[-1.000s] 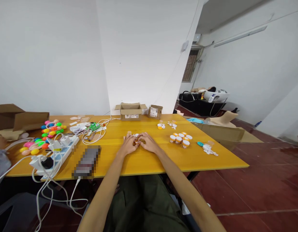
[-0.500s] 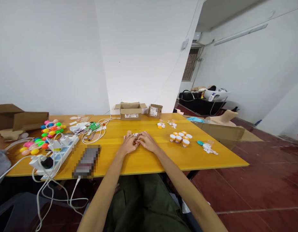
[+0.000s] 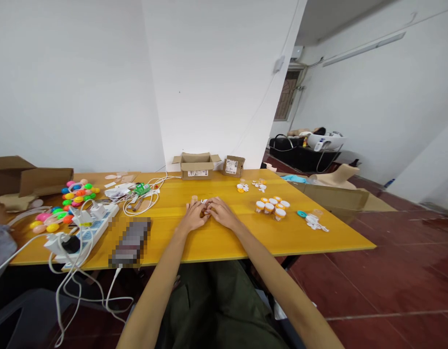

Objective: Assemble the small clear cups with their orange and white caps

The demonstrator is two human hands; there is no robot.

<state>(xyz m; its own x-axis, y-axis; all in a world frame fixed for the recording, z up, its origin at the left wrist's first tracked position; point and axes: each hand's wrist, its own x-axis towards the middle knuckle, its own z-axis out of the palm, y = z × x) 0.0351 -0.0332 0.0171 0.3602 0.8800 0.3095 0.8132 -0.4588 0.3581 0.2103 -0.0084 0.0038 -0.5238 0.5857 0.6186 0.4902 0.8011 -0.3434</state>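
Observation:
My left hand (image 3: 193, 216) and my right hand (image 3: 221, 214) rest together on the yellow table (image 3: 216, 242), fingertips meeting. Between them they pinch a small orange and white object (image 3: 204, 211), too small to name. A tiny tan cylinder (image 3: 194, 198) and white bits lie just beyond the fingers. To the right stands a cluster of small orange jars with white lids (image 3: 272, 207).
A power strip (image 3: 86, 229) with white cables and a blurred phone (image 3: 131, 241) lie at left, with colourful plastic eggs (image 3: 73, 198) behind. Two cardboard boxes (image 3: 197, 166) sit at the far edge. Another person's sleeve (image 3: 0, 242) is at far left. White caps (image 3: 314, 223) lie near the right edge.
Both hands stay pressed together at the same spot, with only slight finger movement. The view shifted a little.

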